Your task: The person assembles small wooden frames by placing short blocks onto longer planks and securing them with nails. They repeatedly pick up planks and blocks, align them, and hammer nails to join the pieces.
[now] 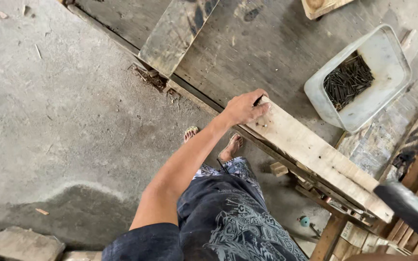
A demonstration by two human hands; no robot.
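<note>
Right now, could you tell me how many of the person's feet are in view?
2: one foot shows left of the forearm, the other foot right of it, both on the concrete floor below the left hand, partly hidden.

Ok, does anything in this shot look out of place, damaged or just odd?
Some wear. The white plastic tub holding dark nails has a ragged, cut-open rim. Splintered wood debris lies under the grey plank's end. The left hand rests on the pale board, which lies flat.
</note>
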